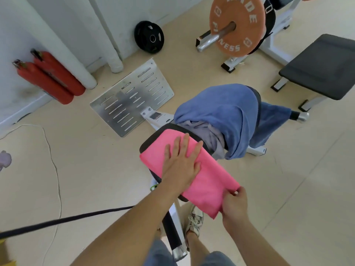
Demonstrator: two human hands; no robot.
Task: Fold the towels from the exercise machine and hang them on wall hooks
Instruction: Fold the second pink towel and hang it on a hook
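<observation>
Pink towel (201,175) at lower centre, on the machine pad (148,144), long axis toward lower right; pressed flat under spread left hand (180,166), near corner pinched by right hand (233,204), blue towel (221,112) beyond.

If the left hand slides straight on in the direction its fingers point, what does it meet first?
The left hand lies flat on the pink towel, fingers pointing up and right. Going on, it would probably leave the towel's far edge and meet the grey cloth under the blue towel first, though depth is unclear.
</observation>
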